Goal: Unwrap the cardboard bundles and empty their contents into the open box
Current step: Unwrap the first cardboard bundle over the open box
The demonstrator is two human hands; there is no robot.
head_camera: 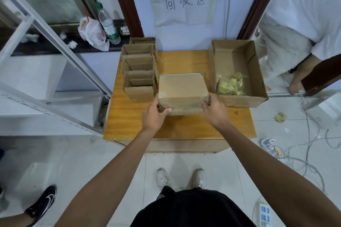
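Note:
A closed cardboard bundle (181,90) sits in the middle of the small wooden table (132,116). My left hand (155,114) grips its near left corner, thumb on the front face. My right hand (215,109) grips its near right corner. To the right stands the open box (256,72), a wide shallow carton with a heap of yellow-green wrapped pieces (230,84) in its near part. Along the table's left side stands a row of several opened cardboard bundles (140,72), their flaps up.
A person in white (295,24) bends over at the right, close to the open box. A yellow-green piece (280,116), cables (306,153) and a power strip (264,214) lie on the floor at right. A bottle (108,24) and plastic bag (92,33) sit on the left ledge. Someone's black shoe (43,202) is lower left.

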